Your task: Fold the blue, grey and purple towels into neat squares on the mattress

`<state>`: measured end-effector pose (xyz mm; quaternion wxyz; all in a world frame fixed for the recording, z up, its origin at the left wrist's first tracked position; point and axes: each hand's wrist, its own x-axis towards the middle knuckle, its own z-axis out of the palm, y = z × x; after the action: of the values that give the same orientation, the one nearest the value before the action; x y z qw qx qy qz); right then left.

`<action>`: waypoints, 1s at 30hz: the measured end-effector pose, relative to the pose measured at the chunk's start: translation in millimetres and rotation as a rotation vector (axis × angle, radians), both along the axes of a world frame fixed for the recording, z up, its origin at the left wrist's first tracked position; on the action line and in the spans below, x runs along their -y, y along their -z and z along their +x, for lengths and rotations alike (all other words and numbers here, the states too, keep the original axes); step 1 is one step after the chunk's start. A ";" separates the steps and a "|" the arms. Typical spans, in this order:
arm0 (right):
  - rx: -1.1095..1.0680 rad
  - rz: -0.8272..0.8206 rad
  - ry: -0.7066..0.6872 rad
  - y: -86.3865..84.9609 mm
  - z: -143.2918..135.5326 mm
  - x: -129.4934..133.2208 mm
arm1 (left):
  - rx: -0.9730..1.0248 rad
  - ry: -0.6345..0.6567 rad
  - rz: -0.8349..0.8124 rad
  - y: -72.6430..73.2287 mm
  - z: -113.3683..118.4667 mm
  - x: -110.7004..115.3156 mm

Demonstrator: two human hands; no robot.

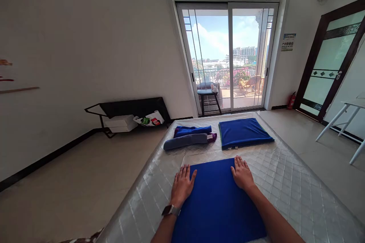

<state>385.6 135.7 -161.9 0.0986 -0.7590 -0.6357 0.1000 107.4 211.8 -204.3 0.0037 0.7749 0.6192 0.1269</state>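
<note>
A flat blue cloth (216, 201) lies spread on the quilted silver mattress (288, 182), close in front of me. My left hand (183, 184) rests flat along its left edge near the far corner, fingers stretched forward; a watch sits on that wrist. At the far right corner, my right hand (242, 174) lies flat on the cloth's edge with its fingers extended. Beyond the hands, to the right, is a folded blue cloth (245, 133). Rolled or folded cloths in blue and grey-blue (186, 141) lie to its left, with a white tag and purple edging showing.
A black bench or rack (137, 108) by the left wall has a white box (119, 123) and a printed bag (149, 119) in it. Past the mattress is a dark stool (209, 93) near the sliding glass door (229, 57). At right stand a fire extinguisher (291, 101) and white-legged furniture (333, 125).
</note>
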 end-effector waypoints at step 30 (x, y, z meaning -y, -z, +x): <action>0.085 0.010 -0.034 -0.4 -2.4 32.7 | 0.084 -0.057 0.050 -1.4 -13.4 2.9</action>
<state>383.1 103.0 -161.5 0.0737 -0.7511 -0.6528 0.0659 94.1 208.9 -202.8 0.0066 0.7508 0.6369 0.1750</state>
